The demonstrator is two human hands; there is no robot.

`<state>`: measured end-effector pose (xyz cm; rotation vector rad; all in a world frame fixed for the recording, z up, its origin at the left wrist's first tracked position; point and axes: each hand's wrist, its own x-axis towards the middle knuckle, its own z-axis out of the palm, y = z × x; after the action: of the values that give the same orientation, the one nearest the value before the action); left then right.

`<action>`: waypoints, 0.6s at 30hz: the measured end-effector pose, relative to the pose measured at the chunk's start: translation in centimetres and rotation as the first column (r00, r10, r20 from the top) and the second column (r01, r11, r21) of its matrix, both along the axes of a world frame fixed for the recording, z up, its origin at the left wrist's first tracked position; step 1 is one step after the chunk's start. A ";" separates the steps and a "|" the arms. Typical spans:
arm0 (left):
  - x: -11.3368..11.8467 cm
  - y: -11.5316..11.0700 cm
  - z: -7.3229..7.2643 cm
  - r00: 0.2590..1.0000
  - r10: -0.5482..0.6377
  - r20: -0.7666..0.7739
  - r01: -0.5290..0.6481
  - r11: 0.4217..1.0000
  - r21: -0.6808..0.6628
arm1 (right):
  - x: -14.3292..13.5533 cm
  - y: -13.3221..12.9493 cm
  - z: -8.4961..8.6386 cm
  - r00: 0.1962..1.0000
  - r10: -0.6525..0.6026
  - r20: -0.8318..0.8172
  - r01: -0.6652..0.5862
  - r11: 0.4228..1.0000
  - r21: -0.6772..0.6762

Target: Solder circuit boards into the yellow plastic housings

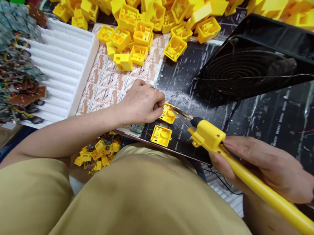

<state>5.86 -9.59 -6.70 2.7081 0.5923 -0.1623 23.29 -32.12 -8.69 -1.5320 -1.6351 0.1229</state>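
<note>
My right hand [271, 168] grips a yellow soldering iron [211, 135] with a feed nozzle beside its tip. The iron points left, and its tip meets an open yellow plastic case [169, 113] on the black bench sheet. At that case's left edge is my left hand [144, 104], its fingers curled and closed; what they pinch is hidden. Just below lies a second open yellow case [161, 135] with a round grille of holes. Red wires run from it to a small green circuit board [137, 129] at the bench's front edge.
Yellow housings [144, 27] are heaped along the back. A black fan [246, 66] stands at the right rear. On the left, a white ridged foam tray [61, 64] bears many wired circuit boards [12, 64]. Below the bench edge sit more yellow parts [100, 153].
</note>
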 end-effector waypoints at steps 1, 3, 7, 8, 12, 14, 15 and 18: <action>0.2 0.1 0.2 1.000 -0.015 -0.013 0.015 1.000 -0.001 | -0.1 0.1 0.2 0.999 0.039 0.025 -0.039 0.999 -0.001; 0.4 0.1 0.4 0.999 -0.037 -0.036 0.037 0.999 0.003 | -0.4 0.3 0.7 0.997 0.052 0.059 -0.049 0.997 -0.058; 0.6 0.3 0.8 0.996 -0.060 -0.071 0.061 0.998 0.018 | -0.9 0.4 1.3 0.996 0.055 0.071 -0.045 0.989 -0.138; 0.6 0.3 0.8 0.995 -0.062 -0.082 0.064 0.998 0.020 | -1.0 0.5 1.4 0.994 0.068 0.089 -0.057 0.991 -0.119; 0.7 0.3 0.7 0.991 -0.076 -0.108 0.079 0.996 0.027 | -1.2 1.3 2.2 0.974 0.154 0.164 -0.152 0.988 -0.020; 0.7 0.4 0.7 0.991 -0.083 -0.109 0.087 0.996 0.035 | -1.2 1.5 2.8 0.964 0.183 0.193 -0.183 0.983 -0.019; 0.7 0.4 0.7 0.990 -0.084 -0.114 0.088 0.995 0.039 | -1.1 1.4 3.0 0.962 0.183 0.203 -0.180 0.983 -0.029; 0.9 0.3 0.8 0.988 -0.079 -0.136 0.086 0.995 0.047 | -0.7 0.5 3.2 0.974 0.119 0.193 -0.107 0.992 -0.072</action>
<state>6.72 -9.24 -5.93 2.7903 0.5295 -0.3567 22.55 -31.61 -5.44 -1.5363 -1.8913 0.0858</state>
